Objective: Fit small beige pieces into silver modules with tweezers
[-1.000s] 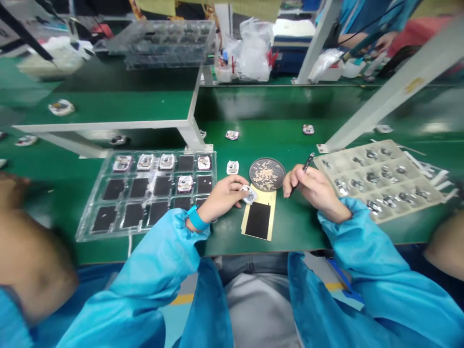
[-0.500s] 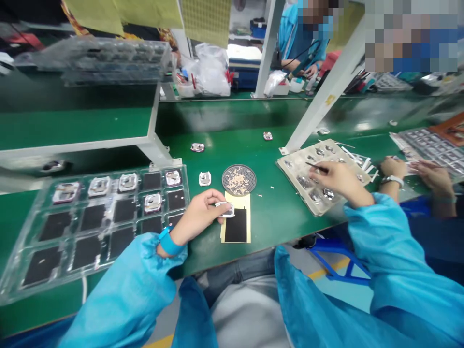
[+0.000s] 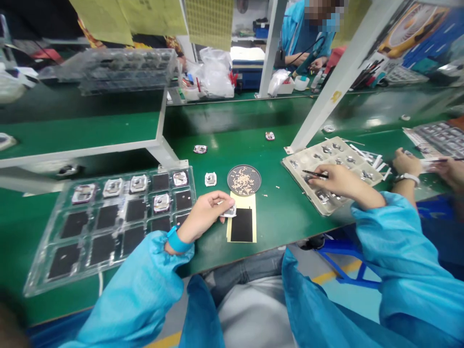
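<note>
My left hand [image 3: 206, 212] pinches a small silver-white watch case [image 3: 229, 210] just above a yellow sheet with a black pad [image 3: 241, 225]. My right hand [image 3: 335, 180] grips dark tweezers [image 3: 313, 174] over a cream tray [image 3: 306, 186] of small shiny metal parts. The tips of the tweezers point left, and whether they hold a part is too small to tell. A round dark dish [image 3: 258, 180] of tiny beige pieces sits between the hands. Left of it lies a loose watch case [image 3: 210, 179].
A clear compartment tray [image 3: 119, 246] with black pads and several watch cases lies at left. Two more cases [image 3: 200, 149] rest further back. White strips [image 3: 377, 163] lie beyond the cream tray. A slanted post [image 3: 319, 101] rises behind it. A co-worker's hands [image 3: 406, 164] are at far right.
The view has shifted, so most things appear slightly further right. My right hand has turned a little over the cream tray, showing more of the tweezers. My left hand still holds the watch case.
</note>
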The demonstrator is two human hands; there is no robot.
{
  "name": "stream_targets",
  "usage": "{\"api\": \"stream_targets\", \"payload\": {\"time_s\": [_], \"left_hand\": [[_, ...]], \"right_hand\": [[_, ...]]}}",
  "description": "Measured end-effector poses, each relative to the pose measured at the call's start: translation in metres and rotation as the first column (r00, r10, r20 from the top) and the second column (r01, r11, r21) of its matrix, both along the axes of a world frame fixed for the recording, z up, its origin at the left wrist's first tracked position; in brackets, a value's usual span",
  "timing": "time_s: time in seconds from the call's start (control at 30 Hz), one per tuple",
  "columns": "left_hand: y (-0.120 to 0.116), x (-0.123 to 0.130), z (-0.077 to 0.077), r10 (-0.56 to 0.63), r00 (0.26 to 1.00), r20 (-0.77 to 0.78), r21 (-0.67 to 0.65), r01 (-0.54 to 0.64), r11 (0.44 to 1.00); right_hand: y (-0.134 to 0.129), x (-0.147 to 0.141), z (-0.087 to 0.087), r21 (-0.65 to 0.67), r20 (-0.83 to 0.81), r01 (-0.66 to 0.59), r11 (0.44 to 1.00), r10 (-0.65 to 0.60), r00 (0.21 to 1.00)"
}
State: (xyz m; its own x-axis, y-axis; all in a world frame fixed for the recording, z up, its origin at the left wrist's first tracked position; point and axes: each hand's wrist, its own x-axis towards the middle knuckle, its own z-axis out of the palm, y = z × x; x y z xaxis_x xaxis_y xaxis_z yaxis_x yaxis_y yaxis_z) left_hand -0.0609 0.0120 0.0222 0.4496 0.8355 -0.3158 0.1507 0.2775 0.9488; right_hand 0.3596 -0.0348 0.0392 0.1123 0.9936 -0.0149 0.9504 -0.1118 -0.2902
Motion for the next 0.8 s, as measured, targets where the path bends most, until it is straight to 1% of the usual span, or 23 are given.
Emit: {"api": "stream_targets", "payload": {"time_s": [0.07,0.13,0.17,0.2,0.27,0.33,0.4,0.47,0.53,0.6,0.67,0.8], "left_hand": [[0.001,-0.001,-0.002,0.013,1.000,0.004,-0.018,-0.013,1.000],[0.001,-0.002,-0.004,0.034,0.999,0.034,-0.022,-0.034,0.999],[0.001,-0.002,-0.005,0.057,0.996,0.063,-0.006,-0.056,0.998],[0.000,-0.002,-0.006,0.087,0.991,0.100,0.021,-0.089,0.996],[-0.001,-0.003,-0.007,0.150,0.971,0.183,0.088,-0.169,0.982],[-0.001,-0.003,-0.008,0.201,0.949,0.242,0.130,-0.236,0.963],[0.000,-0.003,-0.009,0.233,0.935,0.266,0.143,-0.277,0.950],[0.001,-0.003,-0.010,0.257,0.927,0.275,0.150,-0.305,0.940],[0.001,-0.003,-0.011,0.254,0.922,0.291,0.164,-0.310,0.937],[-0.001,-0.002,-0.011,0.226,0.927,0.299,0.185,-0.288,0.940],[-0.005,-0.001,-0.012,0.182,0.942,0.281,0.218,-0.248,0.944],[-0.014,0.000,-0.016,0.105,0.965,0.239,0.303,-0.177,0.936]], "right_hand": [[0.002,-0.018,0.007,0.098,-0.077,0.017,0.995,-0.009,0.997],[0.008,-0.046,0.014,0.203,-0.230,-0.024,0.979,0.072,0.970],[0.011,-0.064,0.018,0.241,-0.321,-0.055,0.969,0.133,0.938],[0.016,-0.083,0.020,0.267,-0.401,-0.101,0.958,0.206,0.892],[0.027,-0.122,0.024,0.311,-0.490,-0.174,0.934,0.315,0.813],[0.037,-0.156,0.023,0.329,-0.571,-0.234,0.915,0.390,0.723],[0.046,-0.181,0.018,0.327,-0.665,-0.301,0.896,0.444,0.600],[0.050,-0.194,0.007,0.295,-0.743,-0.357,0.886,0.448,0.497],[0.049,-0.198,-0.005,0.247,-0.795,-0.376,0.893,0.409,0.449],[0.045,-0.198,-0.017,0.209,-0.826,-0.343,0.916,0.353,0.440],[0.040,-0.199,-0.024,0.178,-0.847,-0.294,0.939,0.299,0.439],[0.034,-0.207,-0.026,0.113,-0.868,-0.239,0.964,0.213,0.449]]}}
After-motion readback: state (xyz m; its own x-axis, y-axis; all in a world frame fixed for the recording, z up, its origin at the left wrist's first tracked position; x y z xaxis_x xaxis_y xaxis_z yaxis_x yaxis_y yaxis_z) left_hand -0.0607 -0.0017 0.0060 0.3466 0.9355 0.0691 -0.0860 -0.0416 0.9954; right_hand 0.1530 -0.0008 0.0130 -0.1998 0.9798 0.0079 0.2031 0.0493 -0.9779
